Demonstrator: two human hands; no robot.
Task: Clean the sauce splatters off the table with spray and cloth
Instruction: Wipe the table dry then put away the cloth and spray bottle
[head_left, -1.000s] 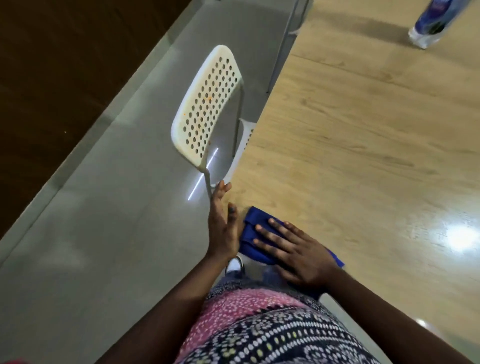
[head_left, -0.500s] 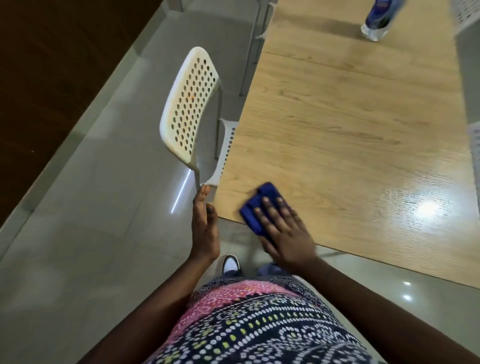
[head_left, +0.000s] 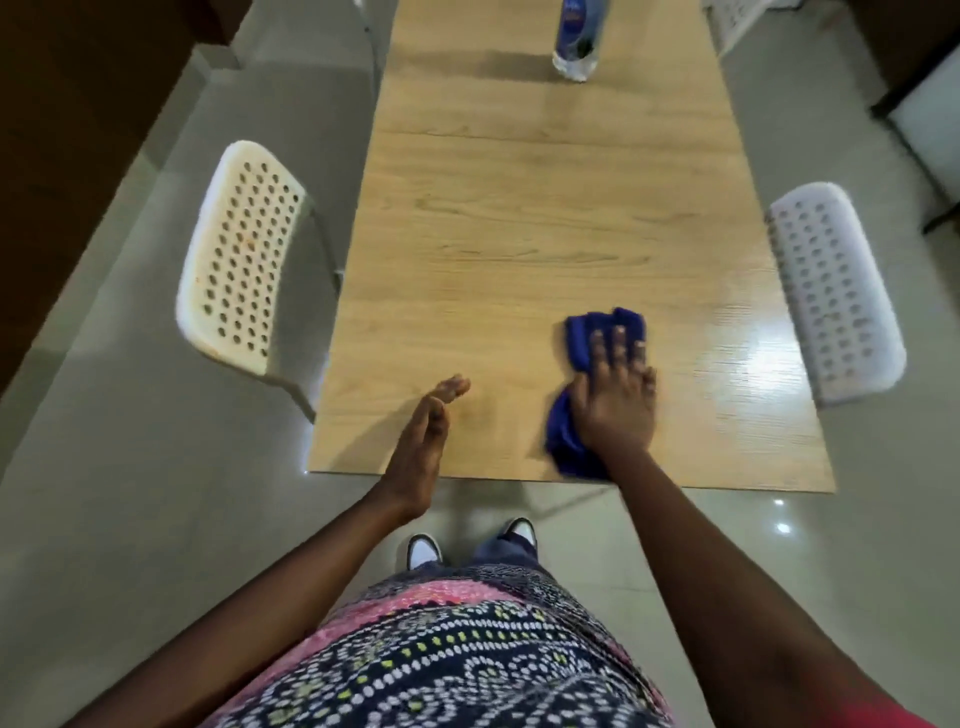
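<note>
A long light-wood table (head_left: 519, 223) stretches away from me. My right hand (head_left: 618, 400) lies flat on a crumpled blue cloth (head_left: 582, 338), pressing it to the tabletop near the front edge, right of centre. My left hand (head_left: 423, 441) hovers edge-on over the front edge, fingers straight and apart, holding nothing. A spray bottle (head_left: 576, 36) with a blue label stands upright at the far end; its top is cut off by the frame. I see no sauce marks on the wood.
A white perforated chair (head_left: 239, 260) stands at the table's left side, with orange specks on its backrest. Another white perforated chair (head_left: 836, 296) stands at the right side. Grey tiled floor (head_left: 130, 493) surrounds the table. My shoes (head_left: 426, 551) show below the front edge.
My right hand has slid the blue cloth from the table's front left corner to right of centre. My left hand has moved from beside the left chair to over the front edge.
</note>
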